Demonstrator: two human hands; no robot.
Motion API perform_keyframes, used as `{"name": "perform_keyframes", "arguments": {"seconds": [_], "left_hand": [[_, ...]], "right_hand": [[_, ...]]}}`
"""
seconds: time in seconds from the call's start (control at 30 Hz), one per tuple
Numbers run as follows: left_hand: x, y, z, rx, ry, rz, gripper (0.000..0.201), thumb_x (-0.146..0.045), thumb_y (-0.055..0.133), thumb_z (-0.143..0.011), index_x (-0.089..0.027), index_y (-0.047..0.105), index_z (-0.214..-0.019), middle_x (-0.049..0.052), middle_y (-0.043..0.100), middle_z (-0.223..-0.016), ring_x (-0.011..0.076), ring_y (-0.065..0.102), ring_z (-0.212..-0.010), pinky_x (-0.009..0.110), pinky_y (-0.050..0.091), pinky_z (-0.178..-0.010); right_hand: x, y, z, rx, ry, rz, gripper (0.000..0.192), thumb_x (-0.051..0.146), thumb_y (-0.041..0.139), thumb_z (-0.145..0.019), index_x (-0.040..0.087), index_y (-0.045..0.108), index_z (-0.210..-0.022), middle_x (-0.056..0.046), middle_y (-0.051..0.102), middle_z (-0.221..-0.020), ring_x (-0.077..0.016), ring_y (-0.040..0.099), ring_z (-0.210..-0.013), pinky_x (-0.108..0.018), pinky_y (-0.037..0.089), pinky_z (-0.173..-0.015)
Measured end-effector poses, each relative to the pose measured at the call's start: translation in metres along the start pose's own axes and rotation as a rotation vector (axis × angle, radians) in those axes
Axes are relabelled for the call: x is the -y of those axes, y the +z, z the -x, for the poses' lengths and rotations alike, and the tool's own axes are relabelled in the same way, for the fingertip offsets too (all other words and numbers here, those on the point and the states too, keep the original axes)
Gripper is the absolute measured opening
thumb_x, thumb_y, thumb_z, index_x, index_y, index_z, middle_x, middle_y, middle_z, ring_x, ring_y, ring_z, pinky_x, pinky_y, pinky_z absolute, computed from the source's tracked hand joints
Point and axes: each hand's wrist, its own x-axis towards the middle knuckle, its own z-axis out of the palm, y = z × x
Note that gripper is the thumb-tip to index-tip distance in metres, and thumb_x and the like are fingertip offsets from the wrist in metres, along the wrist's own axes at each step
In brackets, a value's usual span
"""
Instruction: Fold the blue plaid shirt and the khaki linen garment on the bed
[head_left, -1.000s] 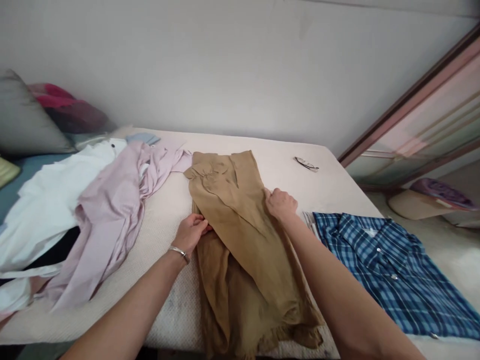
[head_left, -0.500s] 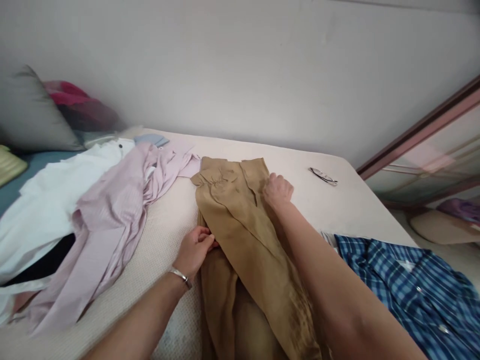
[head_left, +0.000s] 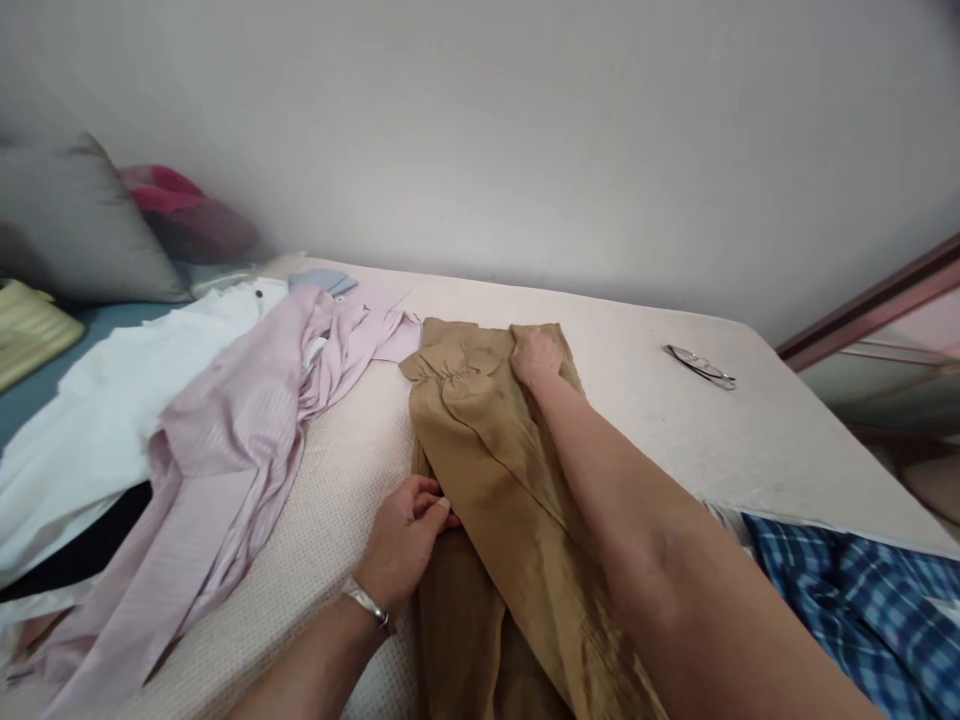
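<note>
Trousers point(head_left: 487, 470) lie mid-bed point(head_left: 660, 440), between pink shirt point(head_left: 225, 440) and plaid shirt point(head_left: 862, 590). Left hand point(head_left: 405, 540) pinches folded edge, fingers closed on cloth. Right hand point(head_left: 536, 355) presses flat on far end, fingers loosely spread. Glasses point(head_left: 701, 365) far right.

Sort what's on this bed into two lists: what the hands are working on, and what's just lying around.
In hand:
tan garment
left hand, pinching its edge
right hand, on its far end

Lying about:
pink shirt
white garment
plaid shirt
glasses
grey pillow
</note>
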Motion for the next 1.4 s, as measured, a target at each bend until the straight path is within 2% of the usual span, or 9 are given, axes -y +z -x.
{"name": "perform_keyframes", "arguments": {"seconds": [0.13, 0.23, 0.4, 0.53, 0.8, 0.9, 1.07, 1.23, 1.4], "left_hand": [[0.0, 0.0, 0.0, -0.01, -0.009, 0.004, 0.031, -0.039, 0.076, -0.073, -0.017, 0.064, -0.091, 0.009, 0.076, -0.086, 0.0228, 0.073, -0.08, 0.034, 0.055, -0.079], [0.0, 0.0, 0.0, 0.001, -0.01, -0.013, 0.03, -0.038, 0.074, -0.075, -0.017, 0.064, -0.093, 0.009, 0.076, -0.086, 0.022, 0.072, -0.082, 0.034, 0.055, -0.08], [-0.001, 0.0, 0.001, 0.005, -0.011, -0.046, 0.029, -0.038, 0.07, -0.077, -0.016, 0.063, -0.094, 0.009, 0.076, -0.088, 0.0214, 0.072, -0.082, 0.034, 0.055, -0.082], [0.001, 0.001, -0.001, 0.0, -0.025, -0.014, 0.028, -0.036, 0.071, -0.075, -0.017, 0.061, -0.092, 0.008, 0.075, -0.085, 0.0205, 0.072, -0.08, 0.033, 0.055, -0.079], [0.0, 0.005, 0.0, -0.041, -0.013, 0.054, 0.027, -0.036, 0.076, -0.071, -0.018, 0.061, -0.084, 0.007, 0.075, -0.083, 0.0201, 0.072, -0.078, 0.031, 0.055, -0.076], [0.001, 0.005, 0.0, -0.054, -0.008, 0.059, 0.029, -0.038, 0.078, -0.07, -0.018, 0.061, -0.083, 0.006, 0.075, -0.081, 0.0202, 0.073, -0.078, 0.031, 0.055, -0.076], [0.003, 0.005, -0.001, -0.052, 0.002, 0.075, 0.033, -0.041, 0.079, -0.068, -0.017, 0.062, -0.085, 0.007, 0.076, -0.086, 0.0204, 0.073, -0.079, 0.032, 0.056, -0.077], [-0.002, 0.004, -0.002, -0.046, -0.039, 0.066, 0.029, -0.037, 0.077, -0.07, -0.016, 0.062, -0.085, 0.008, 0.076, -0.084, 0.0187, 0.072, -0.076, 0.031, 0.056, -0.076], [-0.003, 0.004, -0.002, -0.051, -0.04, 0.051, 0.026, -0.034, 0.077, -0.072, -0.016, 0.064, -0.085, 0.006, 0.074, -0.08, 0.0185, 0.072, -0.075, 0.031, 0.057, -0.076]], "right_hand": [[-0.012, -0.007, 0.004, -0.072, 0.029, -0.034, 0.056, 0.038, 0.014, -0.105, 0.006, 0.052, -0.132, -0.026, 0.061, -0.122, -0.0332, 0.061, -0.111, -0.044, 0.045, -0.095], [-0.031, -0.004, 0.01, -0.122, -0.039, -0.025, 0.064, 0.046, 0.008, -0.104, 0.01, 0.047, -0.139, -0.024, 0.052, -0.139, -0.0341, 0.049, -0.127, -0.049, 0.039, -0.104], [-0.058, 0.015, 0.001, 0.032, -0.06, 0.029, 0.075, 0.064, 0.011, -0.1, 0.019, 0.025, -0.159, -0.013, 0.016, -0.166, -0.0329, 0.014, -0.151, -0.061, 0.016, -0.118], [-0.065, 0.007, -0.004, 0.099, -0.032, 0.011, 0.073, 0.061, 0.01, -0.101, 0.02, 0.021, -0.16, -0.011, 0.011, -0.167, -0.0326, 0.012, -0.151, -0.062, 0.015, -0.118], [-0.093, -0.002, 0.123, 0.0, -0.196, 0.124, 0.071, 0.058, 0.013, -0.103, 0.016, 0.022, -0.159, -0.013, 0.017, -0.166, -0.0293, 0.014, -0.152, -0.058, 0.019, -0.118], [-0.105, -0.004, 0.143, 0.021, -0.159, 0.124, 0.064, 0.053, 0.019, -0.104, 0.017, 0.029, -0.156, -0.016, 0.027, -0.162, -0.03, 0.022, -0.149, -0.056, 0.026, -0.115], [-0.097, -0.024, 0.099, -0.084, 0.067, 0.033, 0.051, 0.049, 0.028, -0.104, 0.013, 0.057, -0.129, -0.022, 0.06, -0.128, -0.0332, 0.052, -0.123, -0.048, 0.04, -0.102], [-0.073, -0.023, 0.034, -0.064, 0.241, -0.008, 0.049, 0.048, 0.041, -0.101, 0.009, 0.061, -0.122, -0.024, 0.065, -0.115, -0.0348, 0.062, -0.109, -0.046, 0.047, -0.091], [-0.074, -0.005, 0.009, -0.058, 0.321, -0.018, 0.036, 0.035, 0.045, -0.1, 0.01, 0.062, -0.12, -0.025, 0.065, -0.115, -0.0337, 0.064, -0.108, -0.044, 0.049, -0.088]]}}
